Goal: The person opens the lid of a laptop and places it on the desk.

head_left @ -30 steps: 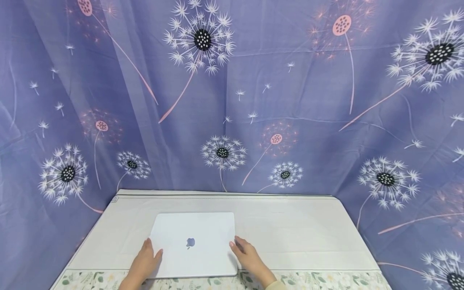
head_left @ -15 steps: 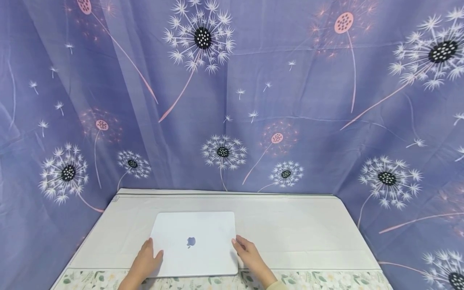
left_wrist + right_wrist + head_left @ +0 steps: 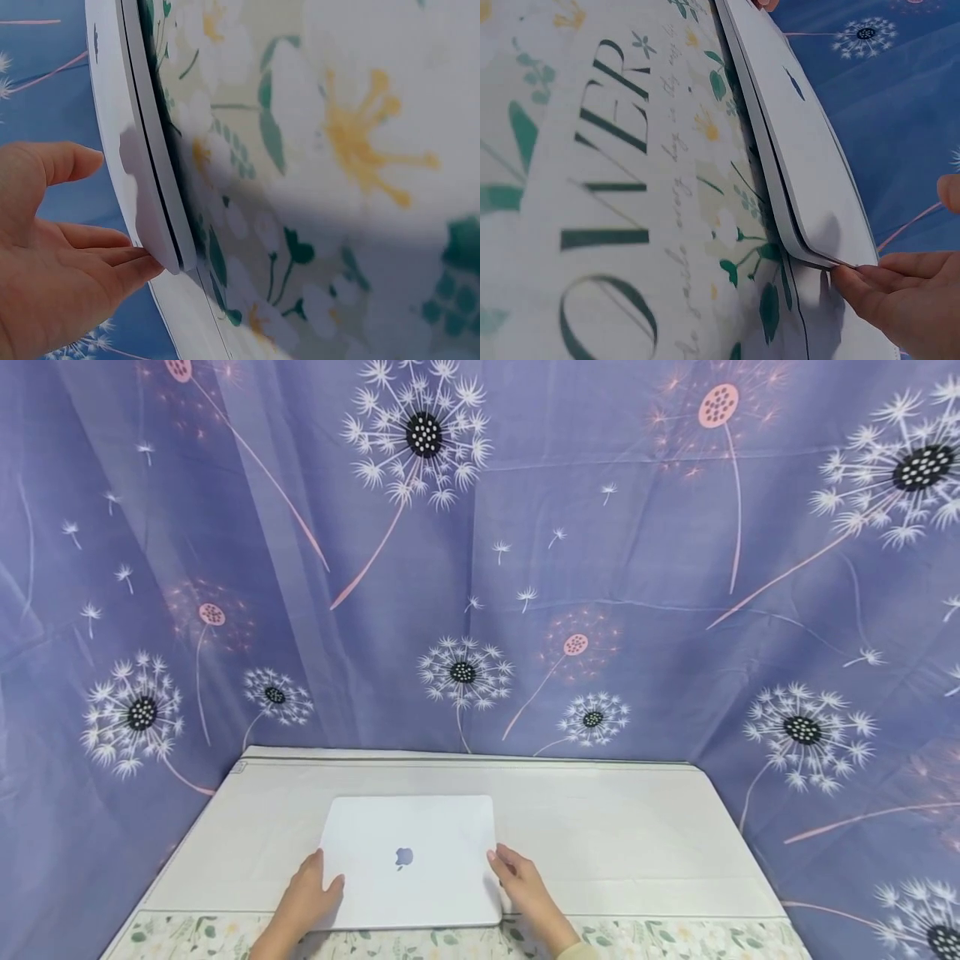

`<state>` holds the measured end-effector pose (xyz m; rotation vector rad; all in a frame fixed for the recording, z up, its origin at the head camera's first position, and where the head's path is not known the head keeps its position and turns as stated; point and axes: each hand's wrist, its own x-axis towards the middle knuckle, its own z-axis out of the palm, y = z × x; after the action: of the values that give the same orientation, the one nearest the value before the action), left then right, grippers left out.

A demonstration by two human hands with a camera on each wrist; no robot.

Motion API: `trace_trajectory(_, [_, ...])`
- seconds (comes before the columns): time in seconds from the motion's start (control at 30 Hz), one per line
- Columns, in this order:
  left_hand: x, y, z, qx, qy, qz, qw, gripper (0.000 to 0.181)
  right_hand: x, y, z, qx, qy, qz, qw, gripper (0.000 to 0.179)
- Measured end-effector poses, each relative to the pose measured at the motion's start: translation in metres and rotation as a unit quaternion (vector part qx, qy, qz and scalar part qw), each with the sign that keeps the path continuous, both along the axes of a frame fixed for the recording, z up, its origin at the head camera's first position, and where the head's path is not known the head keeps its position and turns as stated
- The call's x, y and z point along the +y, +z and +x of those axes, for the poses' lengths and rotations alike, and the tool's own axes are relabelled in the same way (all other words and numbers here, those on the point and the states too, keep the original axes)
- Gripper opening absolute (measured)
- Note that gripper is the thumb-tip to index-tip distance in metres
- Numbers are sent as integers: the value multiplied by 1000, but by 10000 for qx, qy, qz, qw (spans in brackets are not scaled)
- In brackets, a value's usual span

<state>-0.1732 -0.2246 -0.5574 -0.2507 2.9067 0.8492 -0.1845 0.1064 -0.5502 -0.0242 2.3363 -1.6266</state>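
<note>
A closed silver laptop (image 3: 442, 885) with an apple logo lies flat on the white table, its front edge over the floral strip. My left hand (image 3: 306, 897) is at the laptop's left side. In the left wrist view, the fingertips (image 3: 146, 259) touch the side edge near the front corner, while the thumb is raised apart from the lid. My right hand (image 3: 527, 889) is at the opposite side. Its fingers (image 3: 862, 289) reach the right edge near the front corner in the right wrist view, with the thumb held up off the lid.
The white table cover (image 3: 615, 835) extends to the right of the laptop. Along the front runs a floral cloth strip (image 3: 660, 937) with printed lettering. A purple dandelion-print curtain (image 3: 637, 560) encloses the back and both sides.
The laptop has slid slightly to the right in the head view, and both hands have shifted right with it. The head view itself has moved a little.
</note>
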Motion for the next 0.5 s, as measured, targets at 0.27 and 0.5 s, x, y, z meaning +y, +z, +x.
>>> trace_trajectory(0.27, [8,1,0,-16,-88,118,9999,69,7,-2,-1,-46,-187,179,9997,80])
trace_trajectory(0.5, [15,-3,0,83,-187,142,9997,68,12,-1,-3,-20,-370,354,9987,78])
